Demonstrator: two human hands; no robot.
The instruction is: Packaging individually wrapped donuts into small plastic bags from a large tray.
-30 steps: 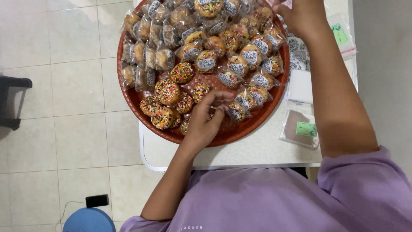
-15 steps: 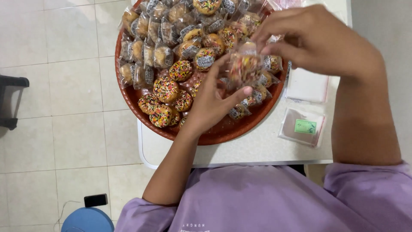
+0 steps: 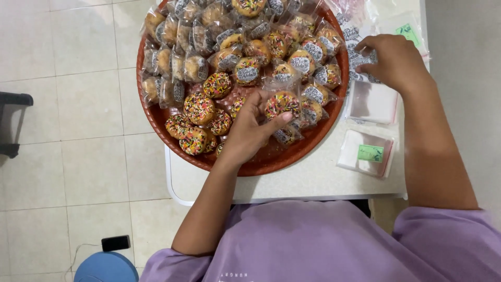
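Sprinkle-covered doughnut in a clear wrapper (image 3: 282,103) sits over the middle of the round red-brown tray (image 3: 308,146), pinched between the thumb and fingers of the left hand (image 3: 249,130), which is curled closed around its lower edge. To the left of that hand, on the tray's near-left part, lie several unwrapped doughnuts (image 3: 199,121) with coloured sprinkles, touching one another. Further back the tray is packed with wrapped doughnuts (image 3: 245,42), each in clear film with a round label. The tray rests on the white bench (image 3: 313,180), its left side jutting out over the tiled floor (image 3: 68,120). Right of the tray, the right hand (image 3: 394,61) lies palm down on a sheet of round labels (image 3: 355,55) at the bench's far edge, fingers bent and pressing on it; whether it grips anything I cannot tell. Just nearer lie a stack of clear bags (image 3: 371,102) and a second pack of bags with a green tag (image 3: 368,152).
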